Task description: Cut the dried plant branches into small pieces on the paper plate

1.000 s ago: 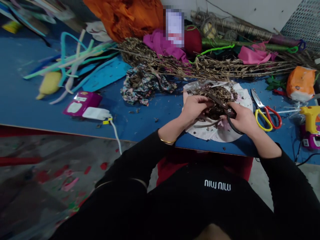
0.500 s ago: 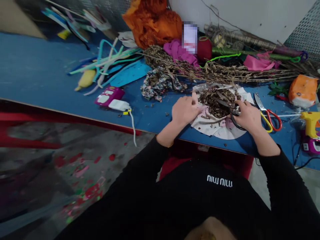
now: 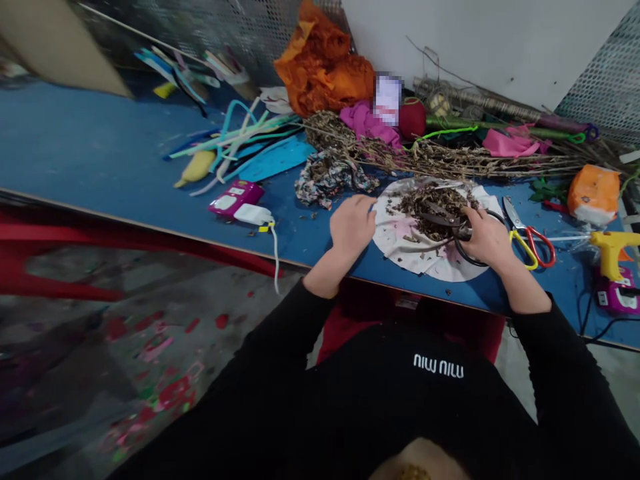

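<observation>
A round piece of white cloth (image 3: 400, 252) lies near the table's front edge, with a heap of crumbled dried leaves (image 3: 433, 200) on it. My right hand (image 3: 484, 235) is closed round black-handled scissors (image 3: 443, 219), whose dark blades point left over the heap. At the cloth's left edge is my left hand (image 3: 351, 225), holding nothing, its fingers loosely bent and partly spread. Whether its fingertips touch the cloth is unclear. Scissors with red and yellow handles (image 3: 530, 243) lie just right of the cloth.
Behind the cloth runs a bundle of dried stalks (image 3: 460, 160). Crumpled floral cloth (image 3: 330, 179) and a purple power adapter (image 3: 237, 199) are to the left. A yellow glue gun (image 3: 611, 250) and an orange packet (image 3: 594, 193) stand at the right. Coloured scraps litter the floor.
My left hand has moved from the leaves, past the cloth's left edge, and come off it. The scissors stay in my right hand over the leaves. The view has swung left.
</observation>
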Demonstrator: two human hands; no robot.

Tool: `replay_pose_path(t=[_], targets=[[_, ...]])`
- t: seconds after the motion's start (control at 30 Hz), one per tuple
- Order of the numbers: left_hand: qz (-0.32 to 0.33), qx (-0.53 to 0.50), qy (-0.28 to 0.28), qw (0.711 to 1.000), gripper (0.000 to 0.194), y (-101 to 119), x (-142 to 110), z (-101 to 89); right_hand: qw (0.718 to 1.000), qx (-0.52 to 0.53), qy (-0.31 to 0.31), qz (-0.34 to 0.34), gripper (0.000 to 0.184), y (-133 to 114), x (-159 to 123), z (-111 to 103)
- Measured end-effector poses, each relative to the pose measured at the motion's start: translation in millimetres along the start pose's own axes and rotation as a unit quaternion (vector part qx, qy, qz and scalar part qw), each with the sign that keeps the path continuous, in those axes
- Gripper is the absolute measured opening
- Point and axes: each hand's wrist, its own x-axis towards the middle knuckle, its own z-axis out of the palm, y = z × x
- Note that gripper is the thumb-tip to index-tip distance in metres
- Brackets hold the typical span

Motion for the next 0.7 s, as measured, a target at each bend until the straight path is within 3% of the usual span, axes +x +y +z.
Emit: replay_pose_path(t=[0.13, 0.33, 0.5, 0.7], targets=[[0.078, -0.041, 0.037, 0.995, 0.033, 14, 41, 1.9, 0.999, 0.012, -0.017, -0.029, 0.073, 5, 1, 6], [0.168, 0.014, -0.004, 0.986, 0.023, 15, 103, 18.9, 0.997, 0.042, -0.020, -0.056, 0.072, 11, 0, 9], [0.159, -0.042, -0.004, 0.986, 0.027, 7, 106, 27.9, 0.995, 0.070, -0.037, -0.065, 0.074, 13, 0, 5], [0.164, -0.063, 0.046, 0.983, 0.039, 3, 87, 9.7, 0.991, 0.086, -0.077, -0.072, 0.075, 12, -2, -12]])
